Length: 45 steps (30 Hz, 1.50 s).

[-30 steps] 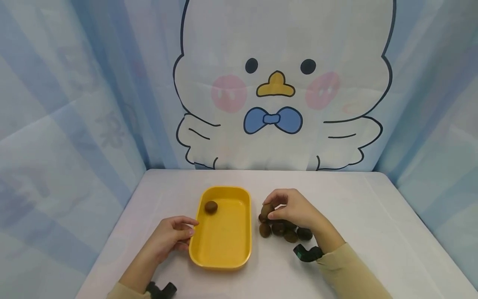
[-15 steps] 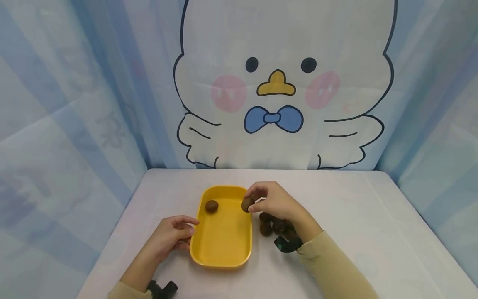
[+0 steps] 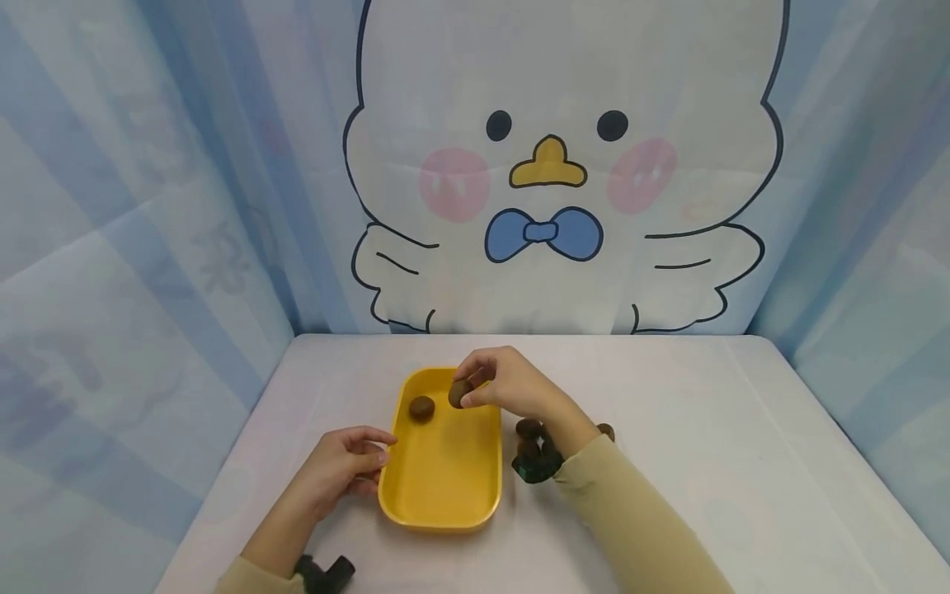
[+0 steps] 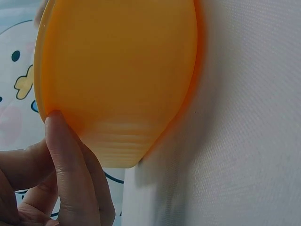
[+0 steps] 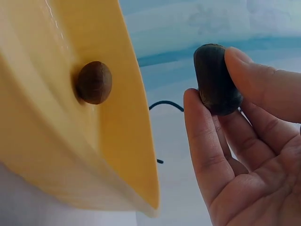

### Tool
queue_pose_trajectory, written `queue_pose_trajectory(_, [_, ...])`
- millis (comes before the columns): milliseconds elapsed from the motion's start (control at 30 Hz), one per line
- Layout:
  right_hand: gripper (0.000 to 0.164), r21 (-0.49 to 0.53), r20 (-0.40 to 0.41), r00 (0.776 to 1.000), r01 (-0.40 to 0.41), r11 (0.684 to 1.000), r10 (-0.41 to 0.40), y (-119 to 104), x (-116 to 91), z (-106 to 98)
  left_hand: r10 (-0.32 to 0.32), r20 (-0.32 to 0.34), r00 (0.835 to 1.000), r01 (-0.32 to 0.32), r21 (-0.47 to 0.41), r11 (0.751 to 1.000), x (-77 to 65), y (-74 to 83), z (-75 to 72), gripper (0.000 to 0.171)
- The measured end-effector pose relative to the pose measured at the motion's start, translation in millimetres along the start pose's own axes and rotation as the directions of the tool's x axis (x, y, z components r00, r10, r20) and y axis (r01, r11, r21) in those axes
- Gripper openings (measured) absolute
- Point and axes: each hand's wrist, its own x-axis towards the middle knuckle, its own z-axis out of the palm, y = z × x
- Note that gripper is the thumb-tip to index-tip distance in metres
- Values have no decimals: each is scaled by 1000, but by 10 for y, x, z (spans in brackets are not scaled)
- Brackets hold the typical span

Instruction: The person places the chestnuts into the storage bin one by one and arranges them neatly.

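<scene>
A yellow tray (image 3: 441,487) lies on the table with one brown chestnut (image 3: 421,408) in its far left part. My right hand (image 3: 512,384) is over the tray's far right part and pinches another chestnut (image 5: 214,80) between thumb and fingers. In the right wrist view this held chestnut looks dark and is apart from the tray wall. My left hand (image 3: 345,462) holds the tray's left edge. The left wrist view shows a finger (image 4: 66,155) against the tray's outer side near the rim.
More chestnuts (image 3: 529,429) lie right of the tray, mostly hidden by my right wrist and its black camera (image 3: 538,466). One chestnut (image 3: 606,431) shows beyond the sleeve. A printed curtain (image 3: 549,289) stands behind the table.
My right hand has lifted the chestnut from the pile and carried it left, across the tray's right rim to above the tray. My left hand stays at the tray's edge.
</scene>
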Motion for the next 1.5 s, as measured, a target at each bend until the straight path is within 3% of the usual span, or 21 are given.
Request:
queue_pose_trajectory(633, [24, 38, 26, 1000, 12, 999, -13, -154, 292, 342, 9, 22, 1000, -9, 1, 1000, 14, -13, -14, 31])
queue_pose_trajectory(967, [20, 38, -32, 996, -81, 996, 83, -74, 376, 558, 18, 33, 999, -17, -14, 1000, 19, -33, -19, 31])
queue_pose_trajectory(1167, [22, 120, 12, 989, -149, 982, 149, -34, 393, 650, 22, 45, 999, -21, -23, 1000, 5, -35, -31, 30])
queue_pose_trajectory(1500, [23, 59, 46, 983, -182, 982, 179, 1, 373, 724, 35, 64, 997, -33, -28, 999, 3, -25, -46, 31])
